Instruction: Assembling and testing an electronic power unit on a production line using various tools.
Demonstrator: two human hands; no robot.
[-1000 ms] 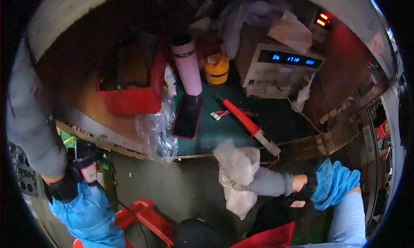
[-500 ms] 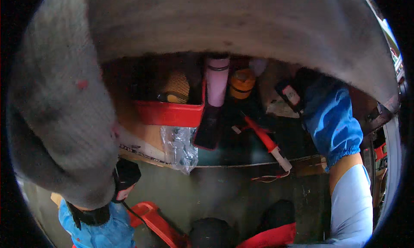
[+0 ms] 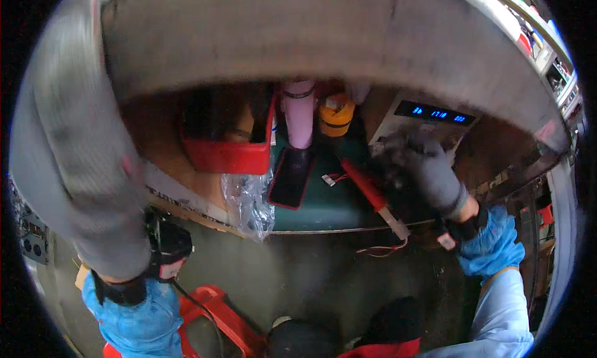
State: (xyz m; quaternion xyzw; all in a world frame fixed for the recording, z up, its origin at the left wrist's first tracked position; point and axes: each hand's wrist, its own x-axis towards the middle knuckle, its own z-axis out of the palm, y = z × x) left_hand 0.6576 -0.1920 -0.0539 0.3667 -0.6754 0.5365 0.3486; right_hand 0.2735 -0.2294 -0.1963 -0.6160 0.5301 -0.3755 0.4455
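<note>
My left hand (image 3: 87, 146), in a grey glove, is raised close to the view at the left. Its fingers run up out of sight and are blurred. Blue sleeve covers and dark wristbands with small black boxes are on both wrists. My right hand (image 3: 432, 174), in a grey glove with dark fingertips, reaches over the dark green work surface (image 3: 323, 215). It is just below a box-shaped instrument (image 3: 388, 125) with a lit blue display. Its fingers are smeared and dark, so any grip is hidden. Left of it lies a red-handled, thin-tipped tool (image 3: 367, 187).
A broad grey-brown band (image 3: 280, 34) arches across the top. Below it are a red bin (image 3: 227, 156), lilac bottle (image 3: 300, 118), orange jar (image 3: 336, 115), dark phone (image 3: 291, 177), white connector (image 3: 329, 180) and clear plastic bag (image 3: 249, 202). A red stool-like frame (image 3: 227, 317) stands below.
My right hand has drawn back down and left from the shadow under the band, uncovering the instrument's lit display. My left hand has shifted slightly left. The view has turned a little.
</note>
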